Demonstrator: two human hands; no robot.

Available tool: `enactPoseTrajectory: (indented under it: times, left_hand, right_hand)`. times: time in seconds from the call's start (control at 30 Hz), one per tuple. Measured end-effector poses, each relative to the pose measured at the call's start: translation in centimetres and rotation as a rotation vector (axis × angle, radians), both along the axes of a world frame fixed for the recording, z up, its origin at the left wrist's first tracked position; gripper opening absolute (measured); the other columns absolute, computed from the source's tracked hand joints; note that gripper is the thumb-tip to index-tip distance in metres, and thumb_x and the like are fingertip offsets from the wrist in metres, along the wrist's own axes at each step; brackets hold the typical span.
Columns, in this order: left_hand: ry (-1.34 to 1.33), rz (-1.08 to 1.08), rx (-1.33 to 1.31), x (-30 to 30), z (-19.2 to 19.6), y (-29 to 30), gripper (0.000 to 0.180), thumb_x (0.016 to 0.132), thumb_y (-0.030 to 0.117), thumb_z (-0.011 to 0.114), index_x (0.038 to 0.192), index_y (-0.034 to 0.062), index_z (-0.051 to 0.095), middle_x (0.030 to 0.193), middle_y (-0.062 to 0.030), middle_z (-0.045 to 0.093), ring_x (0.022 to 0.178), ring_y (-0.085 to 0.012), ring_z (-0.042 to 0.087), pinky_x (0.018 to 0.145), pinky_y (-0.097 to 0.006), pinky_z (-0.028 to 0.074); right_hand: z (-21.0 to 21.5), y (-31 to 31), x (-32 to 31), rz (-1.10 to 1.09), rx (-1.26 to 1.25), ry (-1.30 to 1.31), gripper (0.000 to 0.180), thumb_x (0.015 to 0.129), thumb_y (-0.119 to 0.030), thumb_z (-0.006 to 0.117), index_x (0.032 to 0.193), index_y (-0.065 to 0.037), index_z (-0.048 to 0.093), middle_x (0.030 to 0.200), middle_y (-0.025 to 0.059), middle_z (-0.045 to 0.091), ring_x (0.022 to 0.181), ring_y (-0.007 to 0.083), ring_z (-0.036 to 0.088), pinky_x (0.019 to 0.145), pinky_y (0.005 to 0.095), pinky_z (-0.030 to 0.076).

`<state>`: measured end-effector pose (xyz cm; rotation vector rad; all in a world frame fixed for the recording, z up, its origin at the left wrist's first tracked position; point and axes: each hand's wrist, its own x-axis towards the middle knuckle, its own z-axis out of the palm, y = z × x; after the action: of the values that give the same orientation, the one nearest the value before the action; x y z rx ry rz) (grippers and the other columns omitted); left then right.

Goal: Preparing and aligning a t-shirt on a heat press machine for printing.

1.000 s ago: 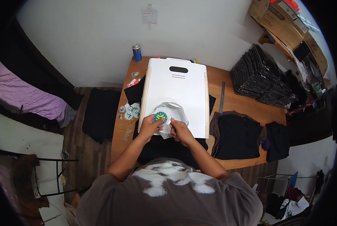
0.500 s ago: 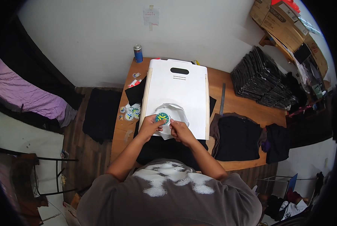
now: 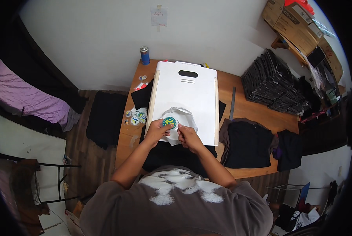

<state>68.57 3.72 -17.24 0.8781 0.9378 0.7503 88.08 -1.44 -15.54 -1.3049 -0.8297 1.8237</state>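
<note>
My left hand (image 3: pixel 156 132) is closed on the edge of a round teal patch (image 3: pixel 169 121) with a yellow and white pattern, its thumb lying on the patch's lower side. Just right of the patch, my right hand (image 3: pixel 189 138) is closed in a pinch; whatever is between its fingertips is too small to make out. Both hands are over a roundish area of wrinkled white material (image 3: pixel 187 116) at the near end of a white board (image 3: pixel 183 94). Black fabric (image 3: pixel 166 155) lies under the board's near edge. Several round patches (image 3: pixel 135 119) lie left of the board.
On the wooden table (image 3: pixel 239 103) are a blue spray can (image 3: pixel 145 56) at the far left, a dark metal ruler (image 3: pixel 233 103), folded black garments (image 3: pixel 248 143) and a tall stack of black packs (image 3: pixel 272 80). A cardboard box (image 3: pixel 292 23) sits on a shelf at upper right.
The hands have barely moved. The teal patch is tilted slightly differently in my left hand, and the view has shifted a little.
</note>
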Motion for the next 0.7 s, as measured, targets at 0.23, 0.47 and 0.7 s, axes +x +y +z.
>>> enactPoseTrajectory:
  times: [0.23, 0.47, 0.7]
  left_hand:
    - [0.016, 0.017, -0.029, -0.2, 0.1, 0.1, 0.029, 0.093, 0.016, 0.078, 0.117, 0.0022, 0.070, 0.093, 0.0006, 0.071, 0.072, -0.0046, 0.063, 0.064, -0.019, 0.054]
    - [-0.066, 0.157, -0.051, 0.6, 0.0, -0.2, 0.027, 0.095, 0.017, 0.077, 0.115, 0.0018, 0.068, 0.100, -0.0044, 0.072, 0.085, -0.0115, 0.071, 0.072, -0.026, 0.060]
    - [-0.126, 0.118, -0.087, 1.1, 0.3, -0.9, 0.029, 0.097, 0.016, 0.075, 0.121, 0.0026, 0.065, 0.105, -0.0045, 0.072, 0.089, -0.0121, 0.071, 0.075, -0.027, 0.061]
  right_hand:
    - [-0.1, -0.1, 0.8, -0.025, 0.017, -0.026, 0.043, 0.110, -0.049, 0.047, 0.087, -0.013, 0.052, 0.056, -0.0040, 0.041, 0.041, 0.0066, 0.030, 0.039, 0.0240, 0.024]
    - [-0.1, -0.8, 0.4, -0.034, 0.086, -0.088, 0.044, 0.110, -0.050, 0.045, 0.089, -0.012, 0.052, 0.056, -0.0026, 0.043, 0.041, 0.0071, 0.031, 0.039, 0.0245, 0.026]
    - [-0.8, -0.5, -0.5, -0.080, 0.121, -0.073, 0.043, 0.110, -0.050, 0.045, 0.090, -0.013, 0.052, 0.057, -0.0021, 0.044, 0.040, 0.0070, 0.032, 0.038, 0.0242, 0.026]
